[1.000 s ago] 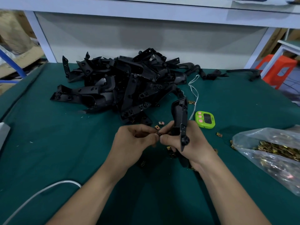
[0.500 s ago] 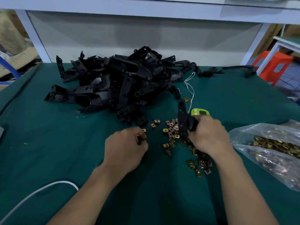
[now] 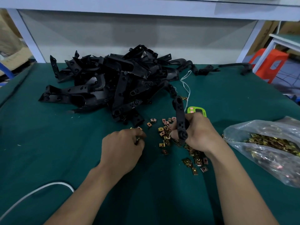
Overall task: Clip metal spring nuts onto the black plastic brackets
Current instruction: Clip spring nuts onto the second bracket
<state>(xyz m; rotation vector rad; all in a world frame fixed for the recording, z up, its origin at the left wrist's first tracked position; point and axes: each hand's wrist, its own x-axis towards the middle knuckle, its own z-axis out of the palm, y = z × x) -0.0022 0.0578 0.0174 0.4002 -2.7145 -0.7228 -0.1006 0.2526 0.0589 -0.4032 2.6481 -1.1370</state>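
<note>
Your right grip (image 3: 199, 135) was clenched round the black bracket (image 3: 179, 117), fingers wrapped about its lower half. It stood off the bench (image 3: 48, 151), over the loose spring nuts (image 3: 165, 133). Its long axis ran from you toward the pile of brackets (image 3: 113, 83). The far end rose and leaned a little left, and the near end, a round boss, poked out below your fingers and pointed back at you.

Your left grip (image 3: 123, 148) was low over the bench at the left edge of the scatter, its fingers curled in. A small glint showed between the fingertips, but you could not tell from this view whether a nut was pinched there or the fingers were only closing on one.

The relation that mattered was sideways. The bracket lay to the right of your left grip, near but apart, with most of the loose nuts between the two. Since the right grip was taken up with the bracket, the left was the free one and the nearer to the nuts. By my reading, the next move called for that grip to carry a nut rightward and meet the bracket across its long axis. The bag of nuts (image 3: 267, 146) sat farther right, beyond your right wrist.
</note>
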